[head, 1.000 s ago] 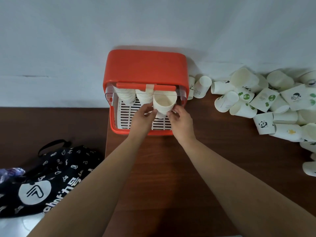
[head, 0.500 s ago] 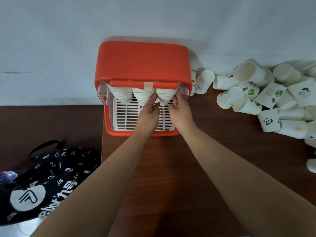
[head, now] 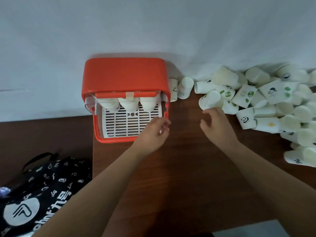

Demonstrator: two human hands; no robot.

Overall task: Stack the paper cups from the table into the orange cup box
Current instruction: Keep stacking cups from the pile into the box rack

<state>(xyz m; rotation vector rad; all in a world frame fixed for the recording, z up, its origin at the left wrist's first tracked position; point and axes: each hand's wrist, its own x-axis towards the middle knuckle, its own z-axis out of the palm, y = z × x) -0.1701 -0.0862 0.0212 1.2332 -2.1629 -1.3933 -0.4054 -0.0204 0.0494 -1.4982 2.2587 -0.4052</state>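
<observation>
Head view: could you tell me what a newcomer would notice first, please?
The orange cup box stands against the wall with three stacks of cups inside. Right of it, a heap of loose paper cups sprawls over the table, and the empty right hand hovers beside it.

Both forearms bare along whole visible length; left grip (head: 153, 130), right grip (head: 217, 124) likewise bare.

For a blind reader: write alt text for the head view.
The right hand reaches toward a pile of paper cups on a brown table; the left hand hovers empty by the open orange cup box, which holds three cup stacks.
</observation>
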